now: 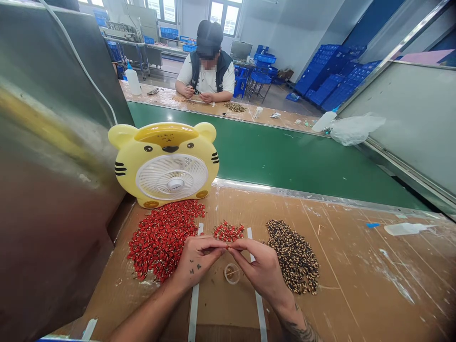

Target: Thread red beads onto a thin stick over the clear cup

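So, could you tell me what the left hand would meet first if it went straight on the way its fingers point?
Almost at once the right hand: the left hand points rightward and their fingertips meet. Beyond that, probably the dark pile of parts, though depth is unclear.

Red parts (162, 237), yellow black-striped fan (164, 161)

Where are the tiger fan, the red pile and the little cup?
tiger fan (172, 176): head view, white grille.
red pile (160, 237): head view, its middle.
little cup (232, 274): head view, its middle.
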### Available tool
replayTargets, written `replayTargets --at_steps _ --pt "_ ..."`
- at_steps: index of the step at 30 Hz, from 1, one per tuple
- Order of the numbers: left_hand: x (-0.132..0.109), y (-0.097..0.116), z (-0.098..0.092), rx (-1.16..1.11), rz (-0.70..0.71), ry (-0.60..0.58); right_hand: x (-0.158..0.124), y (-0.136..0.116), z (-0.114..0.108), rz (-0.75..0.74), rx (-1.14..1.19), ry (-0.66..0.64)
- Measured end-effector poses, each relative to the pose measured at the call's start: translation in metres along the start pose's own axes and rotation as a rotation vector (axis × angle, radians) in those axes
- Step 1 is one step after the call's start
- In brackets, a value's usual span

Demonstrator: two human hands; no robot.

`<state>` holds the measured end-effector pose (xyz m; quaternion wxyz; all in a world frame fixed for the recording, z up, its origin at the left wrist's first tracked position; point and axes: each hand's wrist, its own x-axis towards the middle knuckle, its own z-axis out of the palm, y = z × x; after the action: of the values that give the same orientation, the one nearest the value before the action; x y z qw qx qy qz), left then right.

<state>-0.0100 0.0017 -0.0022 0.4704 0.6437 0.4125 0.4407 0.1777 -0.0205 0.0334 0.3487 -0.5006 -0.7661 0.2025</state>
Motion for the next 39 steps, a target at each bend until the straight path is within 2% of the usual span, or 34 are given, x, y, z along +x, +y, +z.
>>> replayTargets --at_steps 11,16,18,21,24,26,29,33,39 --pt "-0.002 -0.001 0.004 0.023 -0.029 -0.014 0.001 0.001 0.006 0.003 0.012 -0.021" --pt "0.004 -0.001 0.003 0.101 0.0 -0.068 0.002 0.011 0.005 0.106 0.069 -0.059" --pt "0.007 -0.001 -0.007 0.264 0.089 -0.062 0.003 0.022 0.0 0.179 0.041 -0.007" --pt "0.014 -0.002 -0.027 0.664 0.197 0.001 0.004 0.042 -0.011 0.268 -0.07 0.032" --pt "0.02 0.0 -0.041 1.016 0.097 -0.078 0.006 0.057 -0.016 0.298 -0.137 -0.024" --pt "0.023 0.002 -0.042 1.137 0.026 -0.158 0.007 0.061 -0.014 0.304 -0.149 -0.046" --pt "0.024 0.006 -0.038 1.178 -0.035 -0.229 0.008 0.061 -0.005 0.298 -0.14 -0.057" --pt "0.023 0.009 -0.035 1.153 -0.034 -0.243 0.007 0.059 0.003 0.29 -0.117 -0.068" --pt "0.025 0.002 -0.034 1.133 0.015 -0.329 0.002 0.057 -0.007 0.295 -0.071 -0.058"
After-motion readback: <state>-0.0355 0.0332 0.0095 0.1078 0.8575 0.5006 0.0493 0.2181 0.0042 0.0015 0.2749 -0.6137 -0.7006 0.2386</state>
